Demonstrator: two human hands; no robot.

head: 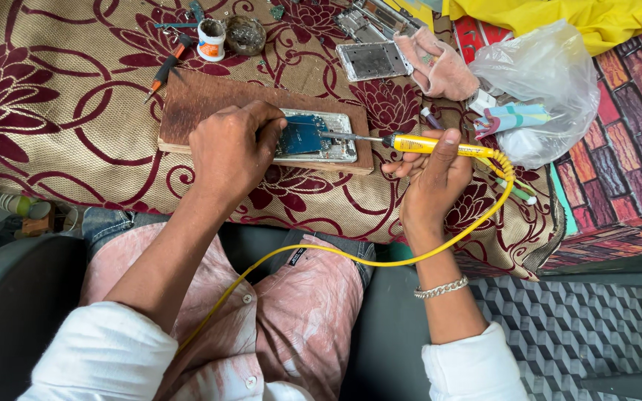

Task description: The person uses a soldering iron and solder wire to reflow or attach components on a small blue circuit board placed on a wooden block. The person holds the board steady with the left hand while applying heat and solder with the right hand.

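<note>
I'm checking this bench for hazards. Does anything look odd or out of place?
The soldering iron's yellow cord loops off the table and across the person's lap, where it could snag. The right hand holds the iron; the left hand steadies the opened phone on the wooden board.

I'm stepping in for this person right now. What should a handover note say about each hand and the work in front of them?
Left hand: pressing down on the blue circuit board in the opened phone, which lies on the wooden block.
Right hand: holding the yellow soldering iron, tip at the board's right edge.
Done: phone opened, board exposed.
Left: whether the joint is finished cannot be seen.
</note>
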